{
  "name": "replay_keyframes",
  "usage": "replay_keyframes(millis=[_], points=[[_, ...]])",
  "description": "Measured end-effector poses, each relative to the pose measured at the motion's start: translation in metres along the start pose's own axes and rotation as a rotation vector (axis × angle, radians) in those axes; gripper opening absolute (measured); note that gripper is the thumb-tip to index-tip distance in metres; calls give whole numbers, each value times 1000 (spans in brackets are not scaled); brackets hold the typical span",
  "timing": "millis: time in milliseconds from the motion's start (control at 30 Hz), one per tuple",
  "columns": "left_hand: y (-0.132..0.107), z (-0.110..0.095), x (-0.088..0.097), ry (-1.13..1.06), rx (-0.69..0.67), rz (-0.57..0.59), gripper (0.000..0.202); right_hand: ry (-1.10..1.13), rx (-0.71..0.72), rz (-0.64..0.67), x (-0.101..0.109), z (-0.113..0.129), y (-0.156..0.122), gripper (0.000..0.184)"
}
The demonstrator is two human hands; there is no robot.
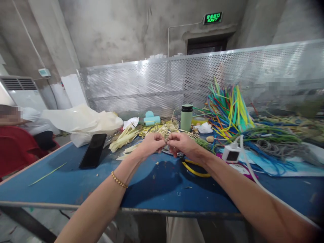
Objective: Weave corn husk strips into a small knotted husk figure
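Note:
My left hand (151, 143) and my right hand (181, 143) meet above the blue table (149, 194), their fingertips pinched close together. Whatever they hold between them is too small and hidden to name; pale dried plant bits show just behind the fingers. Beneath my right hand lies a pair of pliers with yellow handles (194, 172), its head partly covered. To the left of my left hand rest pale strips of dried husk (124, 139). A green bottle with a black lid (186, 120) stands upright behind my right hand.
A black phone (93, 151) and a white plastic bag (95, 122) lie left. Colourful strips (231, 108), green cord (275, 136) and a white charger (231, 153) with its cable are right. A perforated metal panel (141, 82) edges the back. A person sits far left.

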State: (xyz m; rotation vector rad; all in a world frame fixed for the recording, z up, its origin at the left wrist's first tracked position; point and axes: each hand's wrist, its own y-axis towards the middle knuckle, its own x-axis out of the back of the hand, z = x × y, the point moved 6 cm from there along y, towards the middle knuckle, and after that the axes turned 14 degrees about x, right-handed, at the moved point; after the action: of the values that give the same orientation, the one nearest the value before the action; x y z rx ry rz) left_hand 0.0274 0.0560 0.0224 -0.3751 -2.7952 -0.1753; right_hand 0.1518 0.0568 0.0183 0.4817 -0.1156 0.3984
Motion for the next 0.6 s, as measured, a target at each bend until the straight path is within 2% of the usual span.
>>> replay_keyframes(millis=[167, 333, 467, 600], points=[[-1, -4, 2, 80, -10, -65, 5, 169, -76, -50, 2, -11, 1, 17], [0, -3, 6, 58, -31, -128, 3, 279, -75, -30, -4, -13, 0, 19], [2, 0, 8, -5, -26, -159, 2, 102, 9, 1, 0, -8, 1, 17], [3, 2, 5, -64, -17, -127, 4, -134, 111, -60, 9, 1, 4, 18]])
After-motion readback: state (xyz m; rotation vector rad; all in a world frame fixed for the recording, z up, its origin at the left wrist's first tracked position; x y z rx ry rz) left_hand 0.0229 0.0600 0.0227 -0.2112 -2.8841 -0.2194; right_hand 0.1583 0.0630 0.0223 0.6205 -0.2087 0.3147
